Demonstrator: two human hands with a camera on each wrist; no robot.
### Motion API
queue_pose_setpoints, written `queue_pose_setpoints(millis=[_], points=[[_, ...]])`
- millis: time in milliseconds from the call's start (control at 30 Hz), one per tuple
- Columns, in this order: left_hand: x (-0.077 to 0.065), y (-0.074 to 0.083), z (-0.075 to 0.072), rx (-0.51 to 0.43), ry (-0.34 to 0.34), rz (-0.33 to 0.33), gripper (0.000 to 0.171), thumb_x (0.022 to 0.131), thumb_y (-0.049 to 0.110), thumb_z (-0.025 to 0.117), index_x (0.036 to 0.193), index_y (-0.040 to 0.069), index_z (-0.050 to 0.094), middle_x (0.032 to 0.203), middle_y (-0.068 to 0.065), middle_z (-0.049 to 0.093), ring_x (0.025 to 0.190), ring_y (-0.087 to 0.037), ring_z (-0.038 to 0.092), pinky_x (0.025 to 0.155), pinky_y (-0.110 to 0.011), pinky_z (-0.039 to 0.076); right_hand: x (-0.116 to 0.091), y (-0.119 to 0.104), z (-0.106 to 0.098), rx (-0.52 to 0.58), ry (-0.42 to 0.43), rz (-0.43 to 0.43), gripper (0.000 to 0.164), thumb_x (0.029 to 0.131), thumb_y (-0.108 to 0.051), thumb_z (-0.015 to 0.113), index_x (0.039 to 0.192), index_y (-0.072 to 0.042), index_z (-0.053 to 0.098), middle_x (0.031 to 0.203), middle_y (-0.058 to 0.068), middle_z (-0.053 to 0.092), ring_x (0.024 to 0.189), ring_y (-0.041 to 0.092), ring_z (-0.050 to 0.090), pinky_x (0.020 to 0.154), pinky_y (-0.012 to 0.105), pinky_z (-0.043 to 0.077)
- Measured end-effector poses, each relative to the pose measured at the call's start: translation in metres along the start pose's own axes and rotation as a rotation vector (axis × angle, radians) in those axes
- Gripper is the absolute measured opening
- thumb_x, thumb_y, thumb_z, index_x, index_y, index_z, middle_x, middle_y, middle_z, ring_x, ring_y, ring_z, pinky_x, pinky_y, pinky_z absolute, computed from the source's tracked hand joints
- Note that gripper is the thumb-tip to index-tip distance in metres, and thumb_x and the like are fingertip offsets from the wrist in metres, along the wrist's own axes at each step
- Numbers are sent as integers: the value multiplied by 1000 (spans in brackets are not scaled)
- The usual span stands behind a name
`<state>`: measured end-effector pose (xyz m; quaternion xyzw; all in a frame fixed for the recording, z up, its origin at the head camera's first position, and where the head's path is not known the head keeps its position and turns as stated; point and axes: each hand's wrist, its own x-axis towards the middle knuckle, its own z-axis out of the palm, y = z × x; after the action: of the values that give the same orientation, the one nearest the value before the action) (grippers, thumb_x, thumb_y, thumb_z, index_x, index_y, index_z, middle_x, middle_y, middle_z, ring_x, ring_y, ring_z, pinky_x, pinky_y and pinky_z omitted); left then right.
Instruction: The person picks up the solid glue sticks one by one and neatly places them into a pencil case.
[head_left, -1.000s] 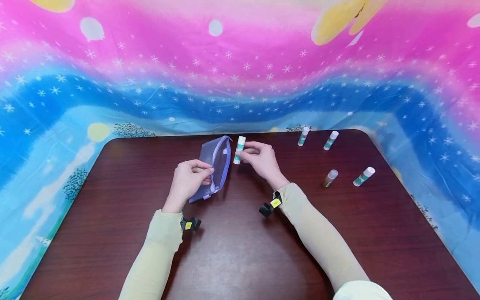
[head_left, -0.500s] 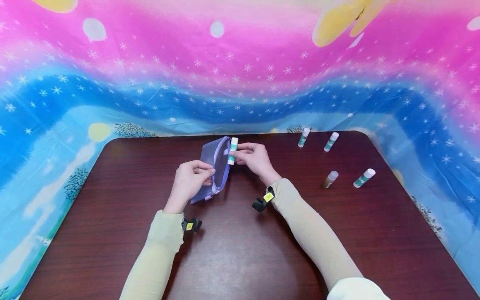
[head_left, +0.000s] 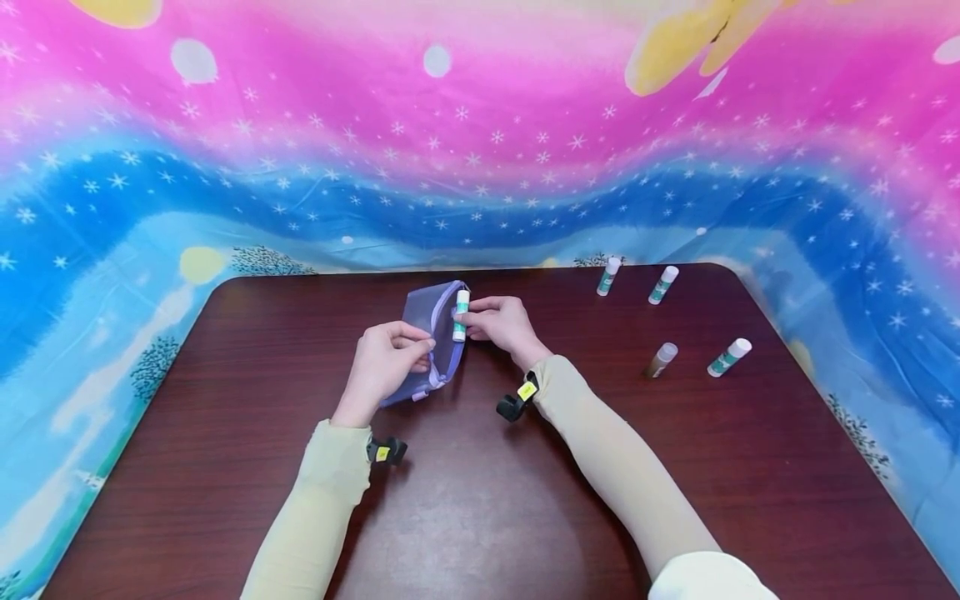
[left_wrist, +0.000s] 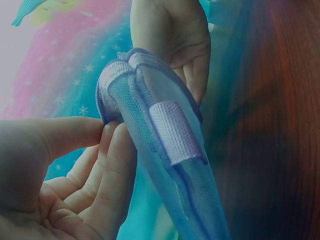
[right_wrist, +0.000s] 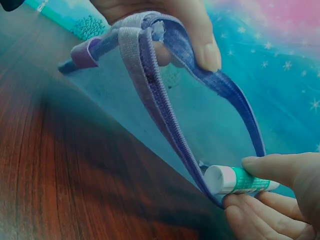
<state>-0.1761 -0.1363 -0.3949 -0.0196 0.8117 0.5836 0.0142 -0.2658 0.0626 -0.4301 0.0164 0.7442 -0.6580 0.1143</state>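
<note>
My left hand (head_left: 381, 364) pinches the near rim of a purple mesh zipper pouch (head_left: 422, 315), whose mouth is spread apart toward the right. In the left wrist view, thumb and fingertips grip the pouch's zipper edge, beside a lilac fabric tab (left_wrist: 176, 132). Between thumb and fingers, my right hand (head_left: 512, 325) holds a white and green glue stick (head_left: 462, 302). One white end of the glue stick (right_wrist: 245, 180) reaches into the pouch's opening in the right wrist view, touching or close to the zipper rim. The pouch's inside is only partly visible.
Two white and green glue sticks (head_left: 608, 277) stand at the table's back right. Nearer, a brownish, clear-capped tube (head_left: 662, 361) stands beside another glue stick (head_left: 729, 357). A patterned cloth (head_left: 480, 167) surrounds the dark wooden table (head_left: 480, 517).
My right hand has moved left and slightly nearer, bringing the glue stick from beside the pouch to its mouth. The left hand keeps its pinch on the rim, almost still.
</note>
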Motion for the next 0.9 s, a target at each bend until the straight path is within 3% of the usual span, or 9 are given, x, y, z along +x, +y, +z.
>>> queue_pose_setpoints(millis=[300,533,900], points=[[-1,0,5,9,-20,6,12,93,9,76,100,1,74,86,-11,75,72,-22,74,68,-32,63,0,6,3,-11,6,51,38,86,-15,84,117,2,71,92,16,75,78,25,75,74,35,63],[1,-2,7,-6,-26,18,11,93,8,75,99,0,74,86,-12,75,70,-22,74,67,-32,63,-4,4,7,37,-22,7,40,91,-12,79,124,6,67,99,19,75,84,29,75,79,38,62],[2,-2,4,-4,-7,33,12,93,8,75,101,-1,74,87,-13,75,70,-23,74,66,-32,63,-10,-3,5,43,-16,-57,33,95,-22,75,119,0,71,106,21,73,89,29,74,79,36,62]])
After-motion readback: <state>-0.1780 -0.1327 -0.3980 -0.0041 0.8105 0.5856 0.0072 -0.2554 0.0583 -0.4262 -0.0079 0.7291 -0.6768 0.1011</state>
